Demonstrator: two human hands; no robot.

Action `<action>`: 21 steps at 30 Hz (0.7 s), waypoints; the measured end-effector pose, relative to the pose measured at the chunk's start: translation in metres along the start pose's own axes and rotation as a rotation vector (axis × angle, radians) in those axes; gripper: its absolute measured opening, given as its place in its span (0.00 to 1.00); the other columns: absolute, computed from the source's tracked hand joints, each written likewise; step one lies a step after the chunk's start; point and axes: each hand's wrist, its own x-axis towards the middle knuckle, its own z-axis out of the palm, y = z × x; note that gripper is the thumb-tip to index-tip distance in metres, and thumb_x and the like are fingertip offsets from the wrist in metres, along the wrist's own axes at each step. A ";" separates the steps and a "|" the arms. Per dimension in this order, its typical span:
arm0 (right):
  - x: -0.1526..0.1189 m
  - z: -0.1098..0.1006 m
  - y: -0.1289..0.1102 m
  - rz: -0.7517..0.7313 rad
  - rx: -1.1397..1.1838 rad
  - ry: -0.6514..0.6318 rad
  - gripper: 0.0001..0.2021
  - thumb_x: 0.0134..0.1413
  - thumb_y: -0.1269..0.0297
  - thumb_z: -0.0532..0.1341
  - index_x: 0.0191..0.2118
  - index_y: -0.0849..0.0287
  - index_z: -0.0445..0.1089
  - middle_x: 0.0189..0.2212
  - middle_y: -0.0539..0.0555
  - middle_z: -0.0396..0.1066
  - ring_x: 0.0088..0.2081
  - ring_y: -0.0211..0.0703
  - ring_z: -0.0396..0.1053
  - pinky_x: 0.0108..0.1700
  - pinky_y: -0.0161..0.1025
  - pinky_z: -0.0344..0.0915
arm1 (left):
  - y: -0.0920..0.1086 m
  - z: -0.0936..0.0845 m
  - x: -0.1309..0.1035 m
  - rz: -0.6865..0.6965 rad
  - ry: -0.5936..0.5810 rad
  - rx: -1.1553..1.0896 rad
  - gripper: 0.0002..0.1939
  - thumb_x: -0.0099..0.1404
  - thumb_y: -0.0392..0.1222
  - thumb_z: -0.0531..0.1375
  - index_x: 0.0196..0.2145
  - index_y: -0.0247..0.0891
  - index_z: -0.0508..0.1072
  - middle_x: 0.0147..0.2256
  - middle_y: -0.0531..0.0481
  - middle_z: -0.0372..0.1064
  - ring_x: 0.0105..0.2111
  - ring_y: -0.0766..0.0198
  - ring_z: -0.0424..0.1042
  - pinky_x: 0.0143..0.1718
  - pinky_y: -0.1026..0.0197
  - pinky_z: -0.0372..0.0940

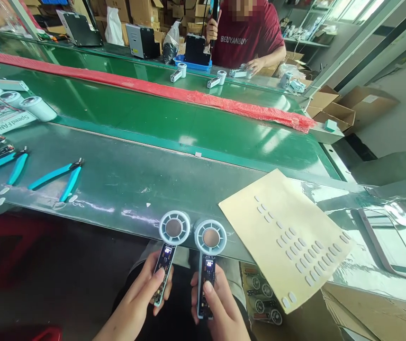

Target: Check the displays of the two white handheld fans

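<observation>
Two small handheld fans with round light-blue heads and dark circuit boards in their handles are held side by side at the table's front edge. My left hand (149,284) is closed around the handle of the left fan (174,228), its thumb on the board. Around the handle of the right fan (210,237) my right hand (217,298) is wrapped, thumb also on the board. Each board's small display is lit and seems to read 20. The two heads are close together but apart.
Blue-handled cutters (58,176) lie at the left, near piled fan parts (39,108). A yellow sheet of small stickers (256,222) overhangs the front edge at right, above a box of fans (263,296). A person (248,38) works across the green conveyor (146,113).
</observation>
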 end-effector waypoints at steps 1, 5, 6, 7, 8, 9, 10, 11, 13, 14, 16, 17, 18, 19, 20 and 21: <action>0.000 0.001 0.001 0.007 0.012 0.011 0.26 0.52 0.43 0.60 0.49 0.54 0.54 0.33 0.50 0.61 0.28 0.37 0.57 0.26 0.34 0.56 | 0.002 0.002 0.000 0.012 -0.006 -0.008 0.22 0.66 0.60 0.45 0.49 0.44 0.53 0.29 0.54 0.54 0.26 0.68 0.53 0.27 0.64 0.54; 0.001 0.005 0.002 0.012 0.045 0.050 0.29 0.50 0.42 0.61 0.50 0.53 0.52 0.32 0.49 0.60 0.27 0.35 0.56 0.26 0.33 0.55 | 0.007 0.009 -0.001 0.002 0.053 0.024 0.22 0.64 0.62 0.46 0.48 0.46 0.53 0.31 0.55 0.55 0.25 0.69 0.52 0.26 0.65 0.49; 0.002 0.006 0.002 0.007 0.037 0.048 0.29 0.50 0.42 0.60 0.50 0.53 0.52 0.32 0.49 0.60 0.27 0.34 0.56 0.25 0.33 0.55 | 0.008 0.011 -0.001 0.001 0.072 0.027 0.23 0.64 0.62 0.46 0.49 0.46 0.53 0.30 0.55 0.56 0.26 0.69 0.52 0.26 0.65 0.49; 0.002 0.005 0.002 -0.002 0.031 0.036 0.29 0.51 0.42 0.60 0.50 0.53 0.51 0.32 0.49 0.60 0.26 0.34 0.56 0.25 0.33 0.55 | 0.008 0.012 -0.001 0.005 0.087 0.022 0.23 0.63 0.63 0.47 0.49 0.46 0.54 0.30 0.55 0.56 0.26 0.69 0.53 0.27 0.65 0.50; 0.002 0.005 0.003 -0.012 0.031 0.018 0.28 0.52 0.42 0.59 0.50 0.53 0.51 0.31 0.49 0.59 0.26 0.34 0.56 0.24 0.33 0.55 | 0.008 0.012 -0.002 0.006 0.097 0.013 0.24 0.63 0.63 0.48 0.50 0.46 0.54 0.30 0.55 0.57 0.26 0.69 0.53 0.28 0.65 0.51; 0.003 0.004 0.003 -0.021 0.031 -0.003 0.26 0.53 0.43 0.58 0.49 0.53 0.51 0.32 0.49 0.59 0.26 0.34 0.56 0.24 0.33 0.54 | 0.009 0.013 -0.002 -0.003 0.103 0.002 0.25 0.63 0.63 0.48 0.51 0.47 0.54 0.31 0.54 0.58 0.27 0.68 0.55 0.29 0.65 0.53; 0.003 0.003 0.004 -0.024 0.030 -0.017 0.26 0.53 0.43 0.58 0.49 0.53 0.51 0.32 0.49 0.59 0.26 0.34 0.56 0.23 0.33 0.54 | 0.009 0.013 -0.003 -0.029 0.109 -0.002 0.26 0.62 0.64 0.48 0.52 0.48 0.53 0.31 0.54 0.59 0.28 0.67 0.56 0.32 0.65 0.55; 0.003 0.002 0.004 -0.023 0.020 -0.022 0.25 0.54 0.43 0.58 0.50 0.52 0.51 0.33 0.50 0.59 0.27 0.34 0.56 0.24 0.33 0.54 | 0.009 0.014 -0.003 -0.062 0.111 0.004 0.27 0.62 0.64 0.48 0.53 0.50 0.51 0.32 0.53 0.60 0.31 0.66 0.58 0.36 0.63 0.57; 0.003 0.000 0.005 -0.020 -0.013 -0.010 0.25 0.55 0.44 0.57 0.50 0.52 0.50 0.35 0.51 0.60 0.28 0.35 0.57 0.25 0.33 0.55 | 0.011 0.014 -0.004 -0.119 0.100 0.040 0.26 0.63 0.65 0.45 0.54 0.53 0.48 0.34 0.53 0.60 0.36 0.62 0.59 0.43 0.59 0.58; 0.003 0.000 0.005 -0.023 -0.023 -0.007 0.25 0.55 0.44 0.57 0.51 0.52 0.50 0.35 0.51 0.60 0.28 0.36 0.57 0.25 0.34 0.56 | 0.011 0.014 -0.004 -0.136 0.089 0.057 0.26 0.63 0.64 0.43 0.55 0.54 0.46 0.34 0.53 0.60 0.38 0.61 0.59 0.46 0.57 0.57; 0.003 -0.001 0.007 -0.039 -0.011 -0.014 0.24 0.56 0.45 0.56 0.51 0.52 0.50 0.35 0.51 0.60 0.28 0.36 0.57 0.26 0.34 0.56 | 0.012 0.015 -0.005 -0.143 0.082 0.072 0.25 0.63 0.64 0.43 0.55 0.54 0.46 0.34 0.52 0.60 0.39 0.60 0.59 0.47 0.57 0.57; 0.003 -0.001 0.007 -0.045 0.003 -0.019 0.23 0.56 0.46 0.56 0.50 0.52 0.51 0.34 0.50 0.60 0.29 0.37 0.57 0.26 0.34 0.56 | 0.012 0.015 -0.005 -0.137 0.087 0.063 0.25 0.63 0.64 0.43 0.54 0.54 0.46 0.35 0.52 0.60 0.39 0.60 0.59 0.46 0.58 0.57; 0.002 0.000 0.007 -0.044 0.016 -0.020 0.23 0.56 0.46 0.56 0.50 0.52 0.51 0.34 0.51 0.60 0.29 0.37 0.57 0.26 0.34 0.56 | 0.012 0.015 -0.005 -0.129 0.099 0.044 0.25 0.63 0.64 0.44 0.54 0.53 0.48 0.36 0.52 0.60 0.39 0.60 0.59 0.46 0.59 0.58; 0.002 0.000 0.008 -0.041 0.026 -0.021 0.23 0.56 0.46 0.57 0.50 0.51 0.51 0.34 0.51 0.60 0.29 0.37 0.57 0.26 0.34 0.56 | 0.012 0.015 -0.005 -0.115 0.107 0.029 0.25 0.63 0.63 0.45 0.53 0.53 0.48 0.37 0.52 0.60 0.39 0.61 0.59 0.44 0.61 0.59; 0.002 0.000 0.008 -0.038 0.028 -0.020 0.23 0.56 0.46 0.57 0.50 0.51 0.51 0.35 0.51 0.60 0.29 0.38 0.57 0.26 0.34 0.55 | 0.011 0.015 -0.005 -0.096 0.109 0.020 0.24 0.63 0.63 0.46 0.53 0.52 0.49 0.37 0.52 0.60 0.38 0.62 0.60 0.42 0.62 0.59; 0.002 0.000 0.007 -0.031 0.024 -0.019 0.23 0.55 0.46 0.57 0.50 0.51 0.51 0.35 0.51 0.60 0.29 0.38 0.57 0.26 0.35 0.56 | 0.011 0.016 -0.005 -0.081 0.106 0.017 0.24 0.64 0.62 0.46 0.53 0.52 0.50 0.36 0.52 0.60 0.36 0.63 0.59 0.40 0.64 0.59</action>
